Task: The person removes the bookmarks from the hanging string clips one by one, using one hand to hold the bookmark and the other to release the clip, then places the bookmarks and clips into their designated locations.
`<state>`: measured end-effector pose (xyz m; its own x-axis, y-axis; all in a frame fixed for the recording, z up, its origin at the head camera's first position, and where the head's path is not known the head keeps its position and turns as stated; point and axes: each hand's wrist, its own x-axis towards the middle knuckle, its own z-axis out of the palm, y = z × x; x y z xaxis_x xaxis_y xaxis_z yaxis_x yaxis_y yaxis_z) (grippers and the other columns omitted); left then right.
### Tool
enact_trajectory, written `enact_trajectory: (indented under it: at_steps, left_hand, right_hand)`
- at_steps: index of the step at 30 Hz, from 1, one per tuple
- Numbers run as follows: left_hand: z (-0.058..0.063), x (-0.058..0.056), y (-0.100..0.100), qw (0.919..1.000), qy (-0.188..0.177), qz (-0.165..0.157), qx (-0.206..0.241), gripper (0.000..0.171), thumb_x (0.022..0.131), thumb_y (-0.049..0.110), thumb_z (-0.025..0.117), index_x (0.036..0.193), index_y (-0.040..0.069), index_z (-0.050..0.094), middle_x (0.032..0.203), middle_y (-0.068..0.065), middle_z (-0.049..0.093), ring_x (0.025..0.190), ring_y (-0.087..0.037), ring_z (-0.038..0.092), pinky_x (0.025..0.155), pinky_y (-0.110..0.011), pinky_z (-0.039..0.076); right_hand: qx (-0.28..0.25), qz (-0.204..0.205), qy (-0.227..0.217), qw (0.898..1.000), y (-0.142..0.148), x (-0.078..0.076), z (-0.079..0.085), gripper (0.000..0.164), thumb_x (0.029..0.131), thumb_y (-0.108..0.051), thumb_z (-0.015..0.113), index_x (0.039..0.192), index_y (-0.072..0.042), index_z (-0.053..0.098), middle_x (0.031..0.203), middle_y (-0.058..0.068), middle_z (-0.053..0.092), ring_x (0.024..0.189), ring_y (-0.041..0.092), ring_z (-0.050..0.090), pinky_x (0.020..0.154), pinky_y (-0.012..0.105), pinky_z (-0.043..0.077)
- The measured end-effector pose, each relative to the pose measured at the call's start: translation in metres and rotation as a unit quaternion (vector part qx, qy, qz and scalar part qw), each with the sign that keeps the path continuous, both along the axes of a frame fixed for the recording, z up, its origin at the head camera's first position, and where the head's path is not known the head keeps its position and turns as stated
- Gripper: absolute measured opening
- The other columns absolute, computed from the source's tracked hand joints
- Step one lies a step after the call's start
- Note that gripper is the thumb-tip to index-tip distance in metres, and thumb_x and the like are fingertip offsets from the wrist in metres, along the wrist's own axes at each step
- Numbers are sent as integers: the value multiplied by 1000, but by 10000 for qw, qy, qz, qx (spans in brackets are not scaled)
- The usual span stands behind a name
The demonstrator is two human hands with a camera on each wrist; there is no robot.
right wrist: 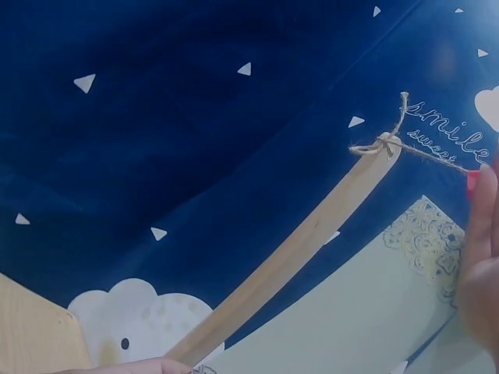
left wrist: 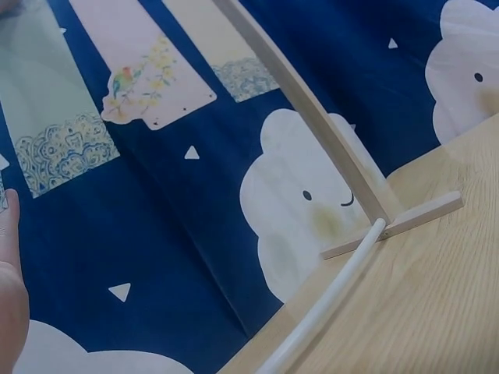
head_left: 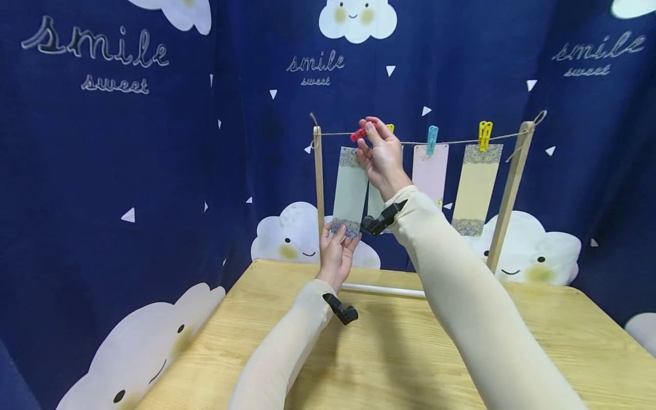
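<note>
My right hand (head_left: 384,159) pinches a red clothespin (head_left: 357,135) at the left part of the string (head_left: 335,134). Below it a pale green card (head_left: 350,185) with lacy patterned ends stands nearly upright, its top edge a little under the string. My left hand (head_left: 335,259) holds this card's bottom edge, thumb in front. In the right wrist view the red clothespin (right wrist: 472,183) overlaps the string's end, and the card (right wrist: 335,319) slants beneath. The left wrist view catches only part of my left hand (left wrist: 11,312) at its edge.
A second green card (head_left: 376,199), partly behind my right arm, a pink card (head_left: 429,171) and a cream card (head_left: 476,188) hang to the right, with blue (head_left: 432,139) and yellow (head_left: 484,135) clothespins. Wooden posts (head_left: 319,176) and a white bar (head_left: 384,290) stand on the wooden table (head_left: 379,341).
</note>
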<state>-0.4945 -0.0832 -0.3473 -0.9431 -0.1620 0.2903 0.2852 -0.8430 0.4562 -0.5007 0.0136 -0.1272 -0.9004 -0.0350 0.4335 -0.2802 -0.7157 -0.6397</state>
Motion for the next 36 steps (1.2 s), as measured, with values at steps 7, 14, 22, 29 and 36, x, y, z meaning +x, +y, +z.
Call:
enact_trajectory:
  at_steps: [7, 14, 22, 29, 36]
  left_hand:
    - [0, -1, -2, 10000, 2, -15, 3, 21, 108, -1, 49, 124, 12, 49, 136, -21, 51, 125, -37, 59, 101, -49, 51]
    - [-5, 4, -4, 9999, 93, -17, -49, 19, 108, 0, 50, 123, 11, 49, 133, -21, 53, 127, -39, 57, 99, -50, 52]
    - [-11, 7, -9, 9999, 53, 101, -86, 20, 108, 0, 50, 124, 11, 47, 130, -20, 53, 125, -38, 60, 99, -50, 52]
    - [-14, 16, -12, 9996, 83, 130, -223, 21, 108, 0, 48, 127, 8, 46, 138, -25, 50, 125, -40, 60, 102, -53, 48]
    - [-23, 30, -19, 9978, 110, 154, -637, 23, 108, -1, 46, 129, 9, 45, 141, -23, 49, 126, -36, 58, 99, -50, 53]
  right_hand:
    - [-239, -129, 26, 9996, -4, 1, 2, 19, 104, -15, 61, 120, -10, 69, 145, 9, 59, 52, 7, 65, 49, 20, 54]
    - [-364, -143, 492, 9980, 2, 4, 1, 16, 104, -16, 61, 116, -13, 71, 136, 7, 64, 53, 9, 66, 48, 20, 54]
    - [49, 387, 854, 9956, 13, 12, -9, 32, 105, -17, 59, 137, -12, 61, 142, 5, 61, 64, 17, 72, 58, 25, 59]
    - [470, 883, 798, 9918, 25, 19, -16, 44, 106, -18, 59, 149, -15, 53, 146, 9, 59, 82, 26, 76, 63, 29, 61]
    - [769, 1082, 660, 9889, 36, 25, -26, 38, 108, -21, 57, 146, -19, 53, 149, 18, 54, 90, 32, 75, 67, 31, 61]
